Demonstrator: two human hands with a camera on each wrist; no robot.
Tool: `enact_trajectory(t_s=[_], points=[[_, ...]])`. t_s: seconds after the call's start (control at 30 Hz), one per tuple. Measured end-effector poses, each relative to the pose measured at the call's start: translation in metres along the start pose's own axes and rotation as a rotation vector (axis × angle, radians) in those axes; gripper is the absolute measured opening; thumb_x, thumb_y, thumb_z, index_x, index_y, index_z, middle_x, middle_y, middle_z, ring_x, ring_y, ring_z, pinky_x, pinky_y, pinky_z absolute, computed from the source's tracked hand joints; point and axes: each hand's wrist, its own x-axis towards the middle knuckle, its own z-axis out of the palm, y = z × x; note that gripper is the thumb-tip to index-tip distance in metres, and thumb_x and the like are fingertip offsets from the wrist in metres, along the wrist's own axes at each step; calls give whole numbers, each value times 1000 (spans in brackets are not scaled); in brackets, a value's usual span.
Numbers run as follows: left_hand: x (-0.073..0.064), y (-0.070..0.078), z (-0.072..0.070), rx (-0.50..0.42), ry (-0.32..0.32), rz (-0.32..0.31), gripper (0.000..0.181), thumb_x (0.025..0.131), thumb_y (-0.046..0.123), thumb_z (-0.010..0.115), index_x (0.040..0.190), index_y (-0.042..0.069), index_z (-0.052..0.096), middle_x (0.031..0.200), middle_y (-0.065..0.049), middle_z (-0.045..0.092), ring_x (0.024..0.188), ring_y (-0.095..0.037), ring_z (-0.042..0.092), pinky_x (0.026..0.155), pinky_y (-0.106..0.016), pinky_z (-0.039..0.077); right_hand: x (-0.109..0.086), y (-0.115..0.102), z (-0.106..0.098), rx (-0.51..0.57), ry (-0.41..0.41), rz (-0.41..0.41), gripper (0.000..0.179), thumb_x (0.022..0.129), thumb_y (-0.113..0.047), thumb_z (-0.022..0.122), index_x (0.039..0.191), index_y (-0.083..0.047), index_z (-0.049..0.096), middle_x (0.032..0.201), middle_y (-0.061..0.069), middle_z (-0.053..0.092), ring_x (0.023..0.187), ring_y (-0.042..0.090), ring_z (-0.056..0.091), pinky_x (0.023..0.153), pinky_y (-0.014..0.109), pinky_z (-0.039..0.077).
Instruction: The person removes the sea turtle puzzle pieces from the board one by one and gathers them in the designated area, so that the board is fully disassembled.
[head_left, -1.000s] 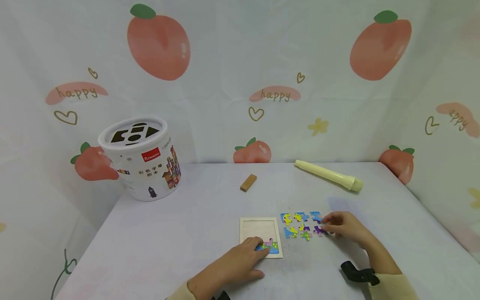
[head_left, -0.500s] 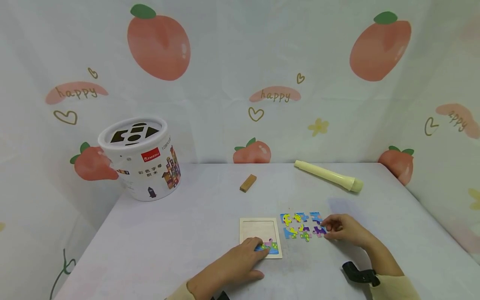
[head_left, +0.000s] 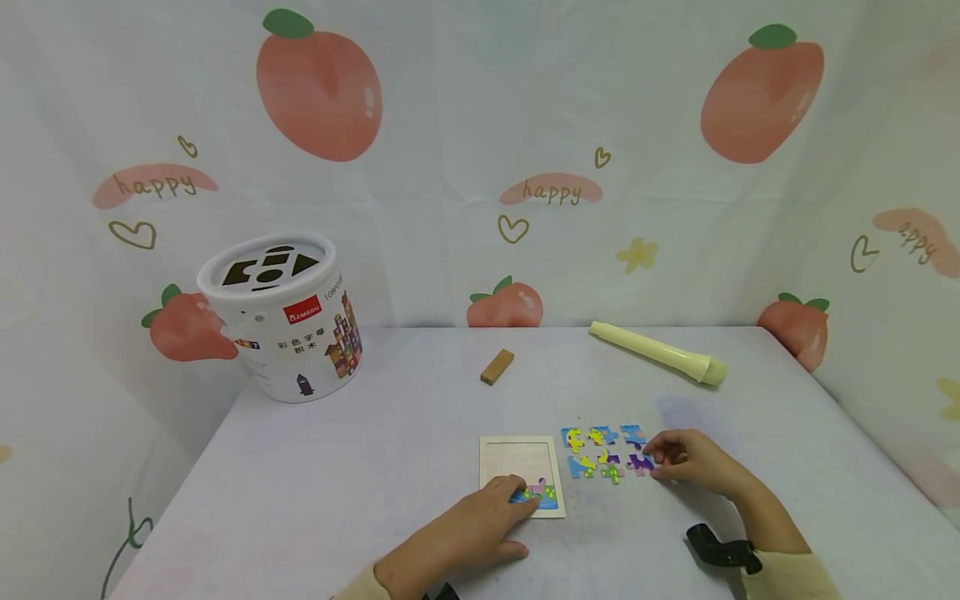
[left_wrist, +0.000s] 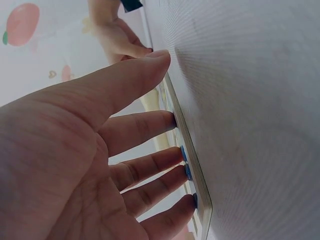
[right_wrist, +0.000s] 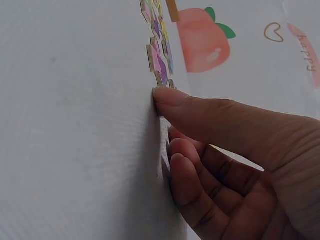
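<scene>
My left hand (head_left: pixel 476 517) rests on the lower left of a wooden puzzle tray (head_left: pixel 517 452), fingers spread. Blue, green and pink puzzle pieces (head_left: pixel 546 493) lie along the tray's lower edge, partly under that hand. In the left wrist view, fingertips press on blue pieces (left_wrist: pixel 188 171) within the tray's rim (left_wrist: pixel 201 187). My right hand (head_left: pixel 693 460) is at the right end of the loose jigsaw pieces (head_left: pixel 609 472), fingers loosely bent. Its thumb (right_wrist: pixel 172 97) reaches the end of a pink and purple jigsaw piece (right_wrist: pixel 157 65) in the right wrist view; nothing shows held.
Behind the tray lies a small brown wooden block (head_left: pixel 497 367). A pale yellow microphone-shaped stick (head_left: pixel 660 352) is at the back right. The white block bucket (head_left: pixel 288 333) with a shape-cut lid stands at the back left, against a printed curtain (head_left: pixel 435 250).
The right hand has drawn slightly right and toward the body, and its fingers have bent more. More of the purple piece shows beside it. My left hand has stayed on the tray.
</scene>
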Motion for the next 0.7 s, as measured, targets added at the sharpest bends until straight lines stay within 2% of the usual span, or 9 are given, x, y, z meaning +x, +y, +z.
enact_trajectory(t_s=[0.47, 0.7], points=[[0, -1, -1, 17, 29, 18, 59, 84, 46, 63, 136, 22, 49, 134, -2, 44, 124, -13, 42, 95, -25, 46, 0, 1, -2, 7, -2, -15, 29, 79, -11, 73, 99, 7, 63, 81, 4, 54, 68, 0, 47, 56, 19, 42], [0, 0, -1, -62, 5, -22, 58, 83, 46, 64, 135, 23, 50, 135, -2, 44, 125, -13, 42, 96, -28, 47, -3, -2, -8, 5, -19, 39, 39, 79, -17, 73, 107, 7, 61, 83, 5, 57, 71, 1, 49, 60, 18, 43]])
